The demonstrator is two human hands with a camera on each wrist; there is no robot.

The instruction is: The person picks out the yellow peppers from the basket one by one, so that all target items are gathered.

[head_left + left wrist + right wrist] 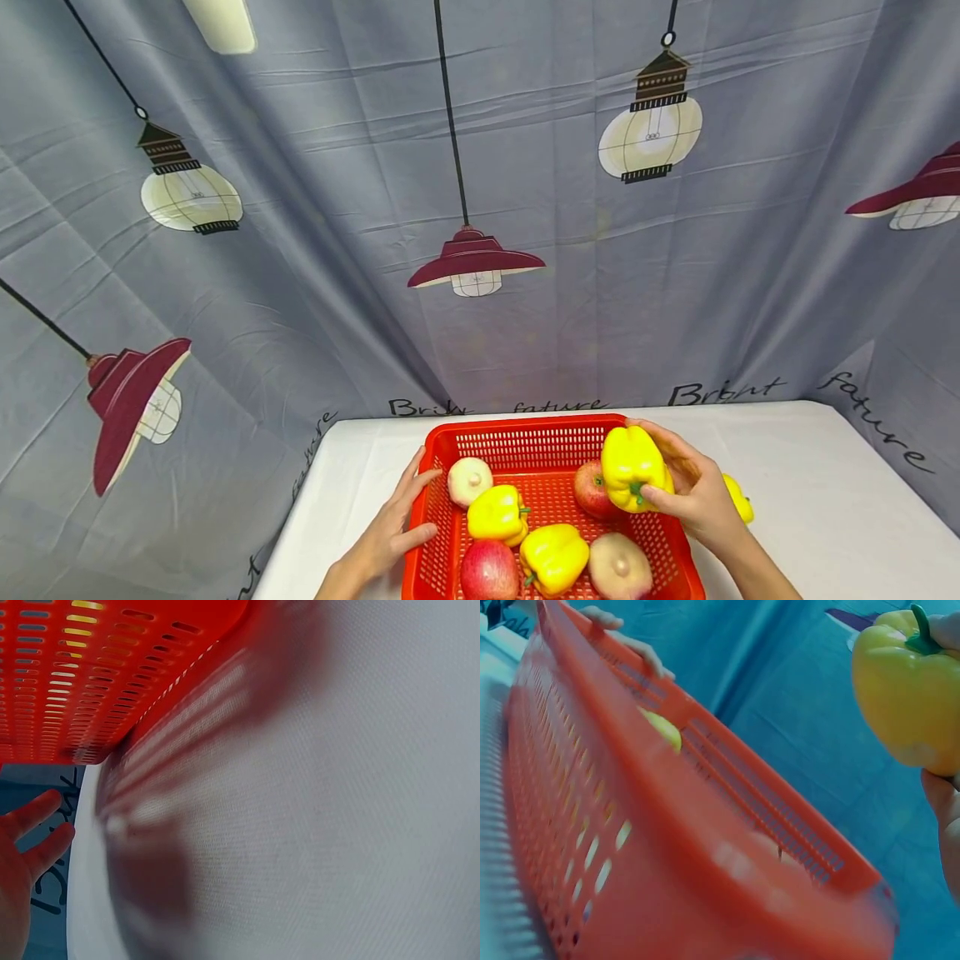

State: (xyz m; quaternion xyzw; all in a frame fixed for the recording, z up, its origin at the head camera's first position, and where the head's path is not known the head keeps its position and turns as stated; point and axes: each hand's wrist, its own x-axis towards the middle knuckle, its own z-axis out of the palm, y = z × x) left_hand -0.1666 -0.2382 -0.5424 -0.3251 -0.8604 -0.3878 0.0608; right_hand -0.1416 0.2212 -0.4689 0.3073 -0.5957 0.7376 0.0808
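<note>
My right hand (701, 496) grips a yellow bell pepper (632, 468) between thumb and fingers, above the right side of a red plastic basket (517, 427). In the right wrist view the bell pepper (907, 697) shows its green stem, higher than the basket's rim. Fingers spread, my left hand (386, 533) is at the basket's left side, fingertips right at the rim. Inside the basket lie two yellow bell peppers (555, 560), a red apple (489, 571) at the front, another apple (592, 490) under the held pepper, and two pale round vegetables (619, 567) with a nub.
The basket stands on a table with a white cloth (825, 500). Another yellow pepper (738, 498) lies on the cloth right of the basket, partly hidden by my right hand. A grey curtain (337, 208) printed with lamps hangs behind the table.
</note>
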